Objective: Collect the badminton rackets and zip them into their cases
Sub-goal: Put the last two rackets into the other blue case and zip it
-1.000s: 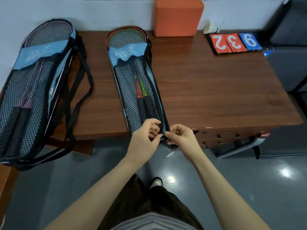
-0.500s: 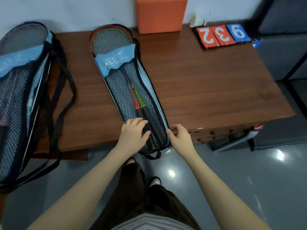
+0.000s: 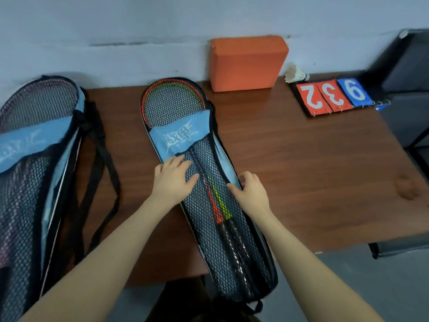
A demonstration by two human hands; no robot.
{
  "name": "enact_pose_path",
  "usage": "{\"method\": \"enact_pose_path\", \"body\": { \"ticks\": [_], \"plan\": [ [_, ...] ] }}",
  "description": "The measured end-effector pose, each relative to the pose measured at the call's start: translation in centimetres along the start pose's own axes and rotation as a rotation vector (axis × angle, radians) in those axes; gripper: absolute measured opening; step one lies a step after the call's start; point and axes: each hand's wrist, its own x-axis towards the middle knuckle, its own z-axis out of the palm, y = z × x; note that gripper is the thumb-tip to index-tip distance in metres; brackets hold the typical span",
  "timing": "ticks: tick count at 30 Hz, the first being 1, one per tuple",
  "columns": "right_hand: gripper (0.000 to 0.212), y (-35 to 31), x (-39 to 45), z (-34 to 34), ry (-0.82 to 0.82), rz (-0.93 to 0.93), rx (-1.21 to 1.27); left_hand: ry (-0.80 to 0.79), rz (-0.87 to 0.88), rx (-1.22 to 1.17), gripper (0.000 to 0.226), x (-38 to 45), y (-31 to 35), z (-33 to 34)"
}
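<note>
The racket case (image 3: 204, 194) lies across the middle of the brown worktop (image 3: 313, 170), its handle end overhanging the near edge. The left hand (image 3: 173, 180) rests flat on the mesh, fingers spread; the right hand (image 3: 251, 194) pinches the case's right edge, presumably the zipper pull (it is hidden). Best to press the case down while drawing the zipper steadily around the head. A second case (image 3: 34, 170) sits at left; an orange block (image 3: 248, 62) leans on the far wall.

Brown wooden worktop (image 3: 301, 177) carries a mesh racket case (image 3: 209, 205) down the middle, its foot overhanging the near edge, a second case (image 3: 34, 170) far left, orange block (image 3: 248, 63), shuttlecock (image 3: 296, 75) and score cards (image 3: 334, 95) at the back
</note>
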Motion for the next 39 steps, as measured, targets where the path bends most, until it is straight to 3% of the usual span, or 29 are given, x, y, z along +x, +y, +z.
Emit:
{"method": "enact_pose_path", "body": {
  "ticks": [4,8,13,17,27,34,39],
  "plan": [
    [0.051,-2.5,3.0,1.0,0.017,0.008,-0.115,-0.023,0.144,0.183,0.063,4.3,-2.4,0.6],
    [0.064,-3.2,4.7,2.2,0.045,0.048,-0.058,-0.104,0.203,0.233,0.068,5.7,-4.4,1.3],
    [0.052,-3.4,5.3,3.1,0.031,-0.048,-0.137,-0.096,0.211,0.18,0.07,4.6,-5.2,1.9],
    [0.047,-2.4,4.5,3.1,0.08,-0.081,-0.052,-0.099,0.189,0.22,0.079,2.7,-5.1,2.9],
    [0.038,1.1,1.8,1.9,0.078,-0.05,0.16,-0.02,0.244,0.186,0.065,-1.5,-2.5,4.1],
    [0.028,-2.1,6.0,1.6,0.062,-0.052,0.121,0.065,0.241,0.149,0.052,2.2,-2.0,2.3],
    [0.034,-5.4,10.6,2.1,0.027,0.007,0.122,0.15,0.241,0.067,0.04,6.3,-2.6,1.4]
  ]
}}
